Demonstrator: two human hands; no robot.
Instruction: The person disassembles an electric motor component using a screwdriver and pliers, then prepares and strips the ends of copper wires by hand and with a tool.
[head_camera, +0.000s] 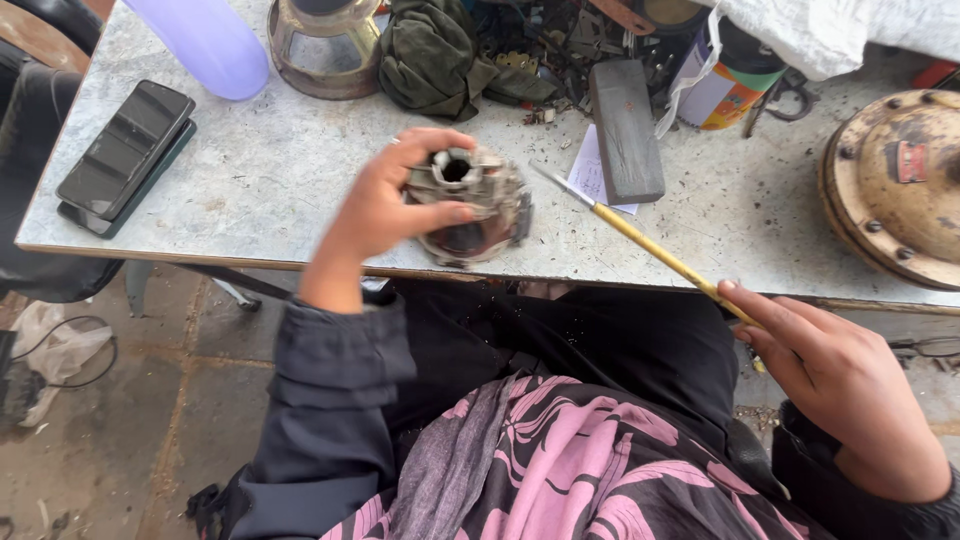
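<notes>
My left hand (385, 205) grips a round grey metal machine part (475, 205) with a hollow centre, tilted just above the front edge of the worn grey table (260, 170). My right hand (835, 375) holds the lower end of a thin yellow-handled brush (640, 238), low at the right, in front of the table. The brush slants up and left, and its tip ends close to the right of the metal part, over the table. My lap in dark clothes and a pink patterned cloth lies below.
Two phones (125, 150) lie stacked at the table's left. A lilac plastic container (205, 40), a metal housing (325, 45), a green rag (435, 55), a dark rectangular block (627, 130), a can (725, 85) and a large rusty round cover (895, 185) stand behind.
</notes>
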